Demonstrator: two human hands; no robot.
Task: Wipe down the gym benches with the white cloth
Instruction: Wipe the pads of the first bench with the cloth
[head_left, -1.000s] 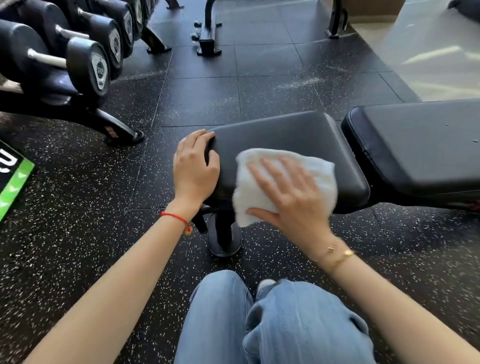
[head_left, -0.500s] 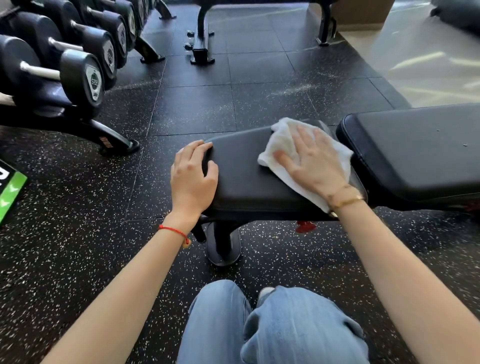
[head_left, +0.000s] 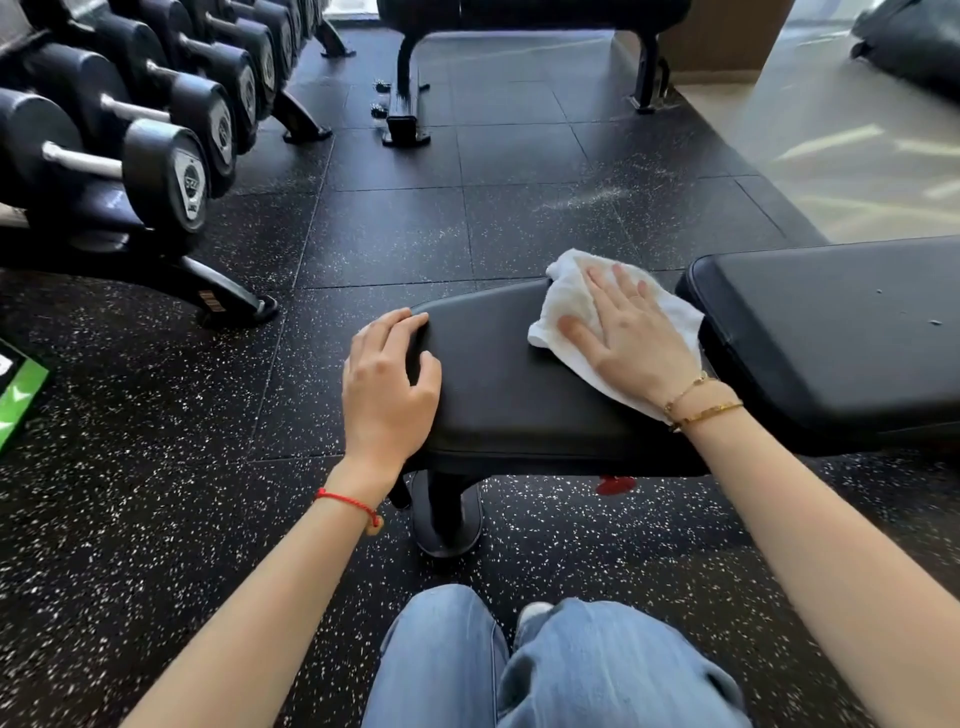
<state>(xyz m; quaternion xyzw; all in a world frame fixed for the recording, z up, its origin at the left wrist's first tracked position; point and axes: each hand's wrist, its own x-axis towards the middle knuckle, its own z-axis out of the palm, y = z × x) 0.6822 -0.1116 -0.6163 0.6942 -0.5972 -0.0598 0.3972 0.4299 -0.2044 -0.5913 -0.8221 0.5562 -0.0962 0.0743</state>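
On the seat (head_left: 509, 379), my right hand (head_left: 631, 332) lay flat pressing the cloth (head_left: 569, 296), now farther from me; my left hand (head_left: 387, 384) still gripped the seat's end.

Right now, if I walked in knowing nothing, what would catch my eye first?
Probably the white cloth, bright against the black seat pad at centre, with the right hand pressed flat on it. The left hand grips the pad's left end. Next, the dumbbell rack lining the upper left.
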